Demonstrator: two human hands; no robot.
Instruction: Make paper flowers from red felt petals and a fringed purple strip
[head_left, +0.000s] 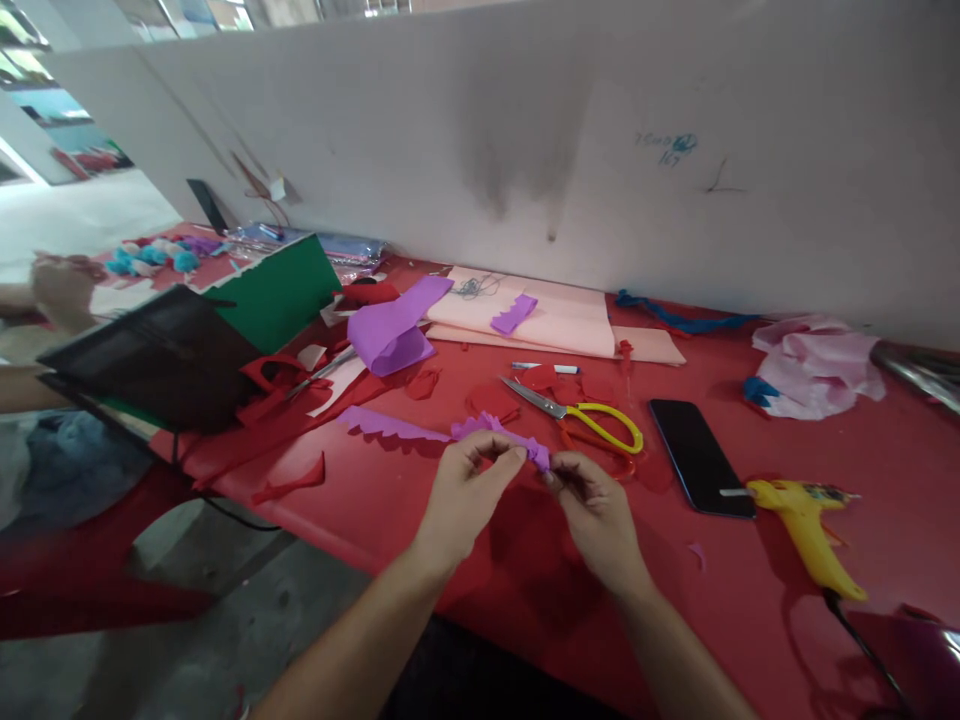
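My left hand (469, 490) and my right hand (592, 505) meet above the front of the red table (750, 580), both pinching a purple scalloped paper strip (420, 430). The strip's bunched end sits between my fingertips, and its long tail trails left across the table. Fingers of both hands are curled closed on the paper. Just beyond my hands lie yellow-handled scissors (585, 415).
A black phone (701, 455) and a yellow glue gun (806, 525) with its cord lie at the right. Purple folded paper (390, 330), pink sheets (555, 315), green card (281, 290), a black tray (157, 355), red scraps and crumpled pink paper (814, 365) crowd the table. Another person's hand (64, 290) is at far left.
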